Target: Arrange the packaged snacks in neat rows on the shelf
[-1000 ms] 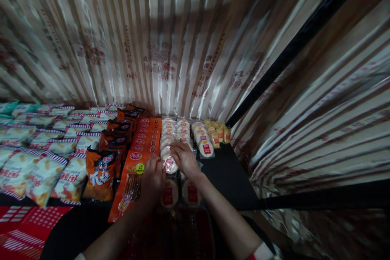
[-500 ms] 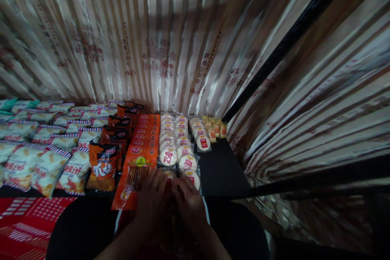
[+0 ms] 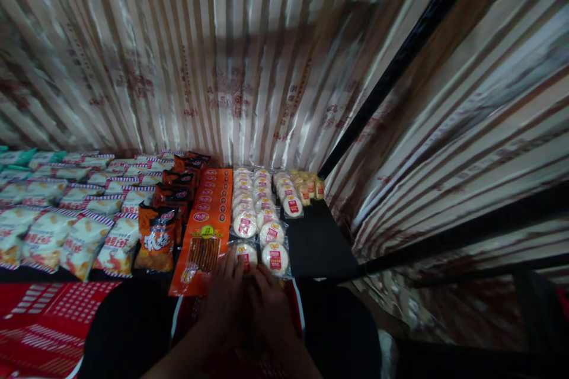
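Packaged round white crackers with red labels stand in overlapping columns on a black shelf. My left hand [image 3: 224, 290] has its fingers stretched forward, the tips at the left edge of the front cracker pack [image 3: 245, 256]. Close beside it, my right hand [image 3: 268, 296] has loosely extended fingers just below that pack and the neighbouring cracker pack [image 3: 275, 259]. I see nothing held in either hand, though the space between the palms is dark. A long orange snack packet [image 3: 200, 266] with brown sticks lies left of my left hand.
Orange-and-black snack bags [image 3: 155, 240] and several rows of pale chip bags [image 3: 118, 243] fill the left side. Small yellowish packs [image 3: 309, 188] stand at the back right. A red basket [image 3: 48, 320] is below left. Black bars [image 3: 382, 100] and a striped curtain [image 3: 200, 59] bound the shelf.
My hands have drawn back slightly toward me from the front cracker pack, which now shows on the shelf. The view has shifted a little.
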`<state>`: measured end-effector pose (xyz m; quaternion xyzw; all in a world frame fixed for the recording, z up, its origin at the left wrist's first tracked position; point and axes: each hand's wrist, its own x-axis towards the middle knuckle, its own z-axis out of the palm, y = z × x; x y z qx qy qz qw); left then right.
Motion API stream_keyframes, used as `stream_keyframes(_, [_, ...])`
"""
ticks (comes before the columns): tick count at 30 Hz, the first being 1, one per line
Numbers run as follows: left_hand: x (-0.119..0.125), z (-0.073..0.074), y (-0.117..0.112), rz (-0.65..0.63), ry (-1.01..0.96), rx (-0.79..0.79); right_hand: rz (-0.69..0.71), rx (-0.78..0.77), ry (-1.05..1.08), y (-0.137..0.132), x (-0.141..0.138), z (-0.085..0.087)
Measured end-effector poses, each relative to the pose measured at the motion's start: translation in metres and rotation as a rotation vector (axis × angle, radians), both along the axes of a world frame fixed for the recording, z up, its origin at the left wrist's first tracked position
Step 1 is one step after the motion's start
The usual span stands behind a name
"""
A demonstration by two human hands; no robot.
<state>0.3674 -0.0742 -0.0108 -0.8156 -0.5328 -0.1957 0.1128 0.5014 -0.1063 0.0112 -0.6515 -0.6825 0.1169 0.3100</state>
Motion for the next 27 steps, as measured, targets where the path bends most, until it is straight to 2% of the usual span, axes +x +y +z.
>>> stream_keyframes(5, [0.003, -0.005, 0.0, 0.013, -0.053, -0.002, 0.002, -0.019, 0.095, -0.001, -0.004, 0.005])
stream_keyframes(12, [0.003, 0.006, 0.002, -0.051, -0.196, 0.015, -0.023, 0.027, 0.185, 0.001, -0.005, 0.013])
stream_keyframes(17, [0.007, 0.01, 0.017, -0.049, -0.253, 0.049, -0.009, 0.064, 0.209, 0.012, -0.006, 0.012])
stream_keyframes(27, [0.022, 0.005, 0.048, 0.011, -0.281, 0.048, 0.037, 0.024, 0.187, 0.035, -0.006, 0.024])
